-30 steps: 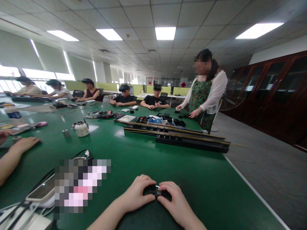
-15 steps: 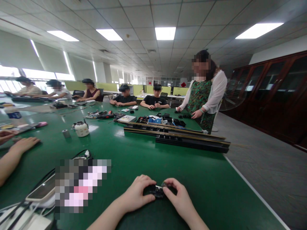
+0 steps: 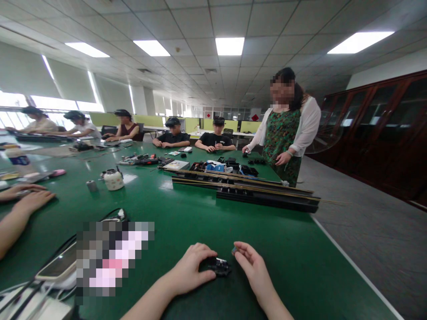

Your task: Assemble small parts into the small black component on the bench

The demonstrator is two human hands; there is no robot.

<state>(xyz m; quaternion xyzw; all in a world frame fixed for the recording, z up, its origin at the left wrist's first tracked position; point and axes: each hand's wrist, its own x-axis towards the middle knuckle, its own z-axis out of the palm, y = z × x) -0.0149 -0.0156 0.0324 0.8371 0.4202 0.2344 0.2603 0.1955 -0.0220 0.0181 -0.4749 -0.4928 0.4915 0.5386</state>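
Observation:
On the green table (image 3: 187, 218) before me lies a small black part (image 3: 222, 266) with a shiny metal strip along its upper side. My left hand (image 3: 191, 270) grips its left end between thumb and fingers and hides that end. My right hand (image 3: 251, 264) is a little to the right, apart from the black part. Its thumb and fingertips are pinched on a tiny greyish piece (image 3: 234, 250), too small to name.
Long black rails (image 3: 267, 202) with thin brass-coloured rods lie across the table ahead. To the left are a white mug (image 3: 113, 179), a grey cylinder (image 3: 91, 186), a phone (image 3: 60, 264) with cables, and a co-worker's hands (image 3: 33, 202). A person (image 3: 283, 133) stands at the far right edge.
My right hand has moved off the black part, slightly up and right, with the tiny piece in its fingers. My left hand has stayed put. The standing person has shifted slightly right.

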